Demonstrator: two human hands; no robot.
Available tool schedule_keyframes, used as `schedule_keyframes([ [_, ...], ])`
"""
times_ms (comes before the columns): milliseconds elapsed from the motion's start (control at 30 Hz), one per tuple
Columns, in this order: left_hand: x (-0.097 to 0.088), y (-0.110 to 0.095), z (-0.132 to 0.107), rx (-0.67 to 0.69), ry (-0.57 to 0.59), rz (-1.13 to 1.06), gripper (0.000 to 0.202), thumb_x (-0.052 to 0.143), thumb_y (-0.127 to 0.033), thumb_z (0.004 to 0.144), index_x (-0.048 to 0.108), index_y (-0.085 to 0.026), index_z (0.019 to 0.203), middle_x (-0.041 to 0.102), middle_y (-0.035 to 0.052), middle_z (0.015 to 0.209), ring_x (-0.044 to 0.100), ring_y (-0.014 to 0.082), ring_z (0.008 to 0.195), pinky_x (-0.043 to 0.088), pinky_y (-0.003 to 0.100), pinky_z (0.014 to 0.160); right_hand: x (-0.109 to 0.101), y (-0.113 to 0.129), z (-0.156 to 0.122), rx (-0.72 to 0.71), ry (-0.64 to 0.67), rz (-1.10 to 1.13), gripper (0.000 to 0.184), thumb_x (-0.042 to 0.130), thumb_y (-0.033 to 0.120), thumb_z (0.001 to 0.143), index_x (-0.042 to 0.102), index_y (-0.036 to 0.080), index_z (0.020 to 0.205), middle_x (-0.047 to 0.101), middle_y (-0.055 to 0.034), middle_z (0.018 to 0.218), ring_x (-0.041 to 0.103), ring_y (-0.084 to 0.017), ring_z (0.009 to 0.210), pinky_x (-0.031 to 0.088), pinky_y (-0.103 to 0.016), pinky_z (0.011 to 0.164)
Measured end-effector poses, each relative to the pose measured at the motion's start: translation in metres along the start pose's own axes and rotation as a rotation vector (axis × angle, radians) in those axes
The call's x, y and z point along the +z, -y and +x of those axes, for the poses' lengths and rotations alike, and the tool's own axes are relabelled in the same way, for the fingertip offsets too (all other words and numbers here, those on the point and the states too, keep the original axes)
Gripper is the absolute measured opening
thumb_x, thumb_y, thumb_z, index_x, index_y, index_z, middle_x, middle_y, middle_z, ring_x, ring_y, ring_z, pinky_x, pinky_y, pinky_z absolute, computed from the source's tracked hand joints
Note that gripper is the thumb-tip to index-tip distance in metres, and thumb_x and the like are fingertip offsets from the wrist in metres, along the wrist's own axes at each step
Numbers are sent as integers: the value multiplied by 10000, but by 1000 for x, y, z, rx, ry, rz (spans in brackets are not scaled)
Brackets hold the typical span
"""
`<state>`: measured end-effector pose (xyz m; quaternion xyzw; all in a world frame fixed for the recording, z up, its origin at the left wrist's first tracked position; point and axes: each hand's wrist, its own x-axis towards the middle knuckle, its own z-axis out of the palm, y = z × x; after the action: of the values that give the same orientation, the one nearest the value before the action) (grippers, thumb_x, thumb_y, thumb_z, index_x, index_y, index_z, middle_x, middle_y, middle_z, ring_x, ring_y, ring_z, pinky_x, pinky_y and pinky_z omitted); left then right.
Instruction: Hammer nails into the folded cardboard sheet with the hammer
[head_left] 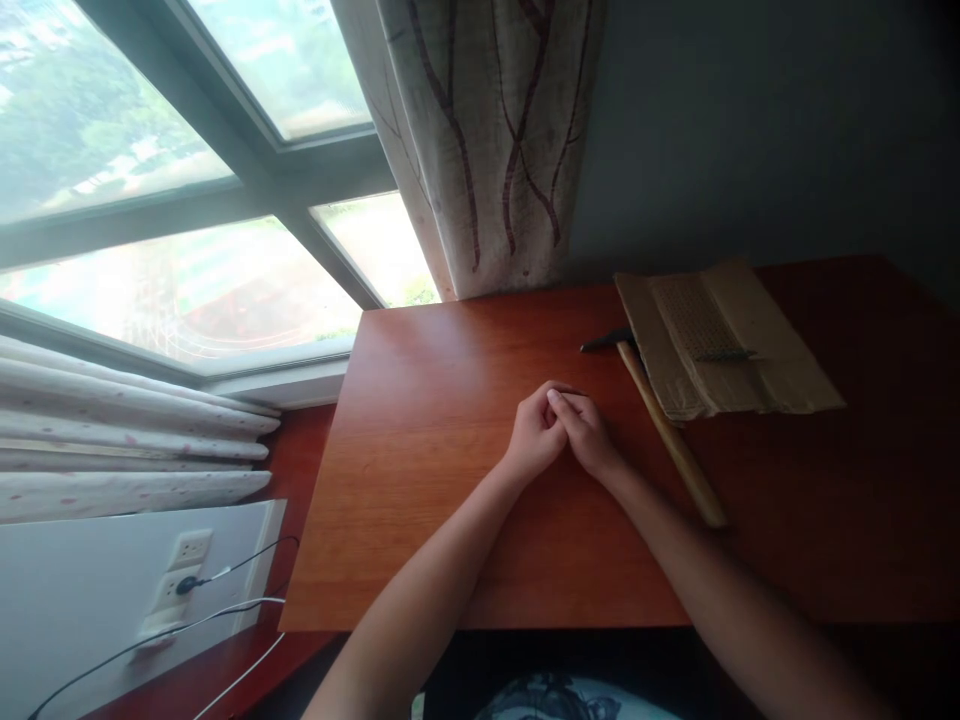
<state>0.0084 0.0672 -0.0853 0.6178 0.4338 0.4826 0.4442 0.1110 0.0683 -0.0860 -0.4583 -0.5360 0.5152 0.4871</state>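
My left hand (536,432) and my right hand (585,430) are clasped together on the reddish-brown wooden table (405,450). Their fingers are closed against each other, the thumbs lie on top, and no object shows in them. Just right of my right hand lies a hammer with a dark metal head and a pale wooden handle (679,455). Part of its head is hidden by a piece of brown cardboard (787,375). A patterned rectangular patch (694,310) shows on the cardboard, and a thin dark pointed object (724,355), too small to name, rests across it.
A window (292,180) stands beyond the table at the left. A patterned curtain (510,150) hangs behind the table's back edge, with another curtain (127,430) at the left. Cables run from a wall socket (180,580) beside the table's left edge.
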Motion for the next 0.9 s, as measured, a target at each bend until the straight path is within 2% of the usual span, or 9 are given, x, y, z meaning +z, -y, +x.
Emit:
schedule_keyframes([
  [233, 3, -2, -3, 22, -2, 55, 231, 521, -97, 806, 664, -161, 976, 702, 41, 891, 644, 167, 805, 530, 291, 818, -3, 1, -5, 49, -28, 23, 531, 535, 588, 903, 455, 209, 540, 474, 6, 543, 436, -143, 548, 349, -293, 541],
  [700, 5, -8, -5, 13, -11, 74, 220, 511, -93, 817, 650, -181, 963, 714, 41, 888, 672, 184, 820, 530, 289, 771, -2, 2, -10, 94, -64, 30, 550, 551, 613, 888, 449, 210, 528, 461, 6, 519, 424, -140, 520, 342, -294, 515],
  [900, 3, -6, -6, 7, -14, 82, 225, 527, -95, 804, 656, -178, 968, 711, 40, 894, 663, 184, 815, 532, 296, 796, -1, 5, -9, 90, -56, 30, 536, 561, 606, 884, 457, 210, 538, 471, 8, 532, 432, -140, 532, 352, -293, 529],
])
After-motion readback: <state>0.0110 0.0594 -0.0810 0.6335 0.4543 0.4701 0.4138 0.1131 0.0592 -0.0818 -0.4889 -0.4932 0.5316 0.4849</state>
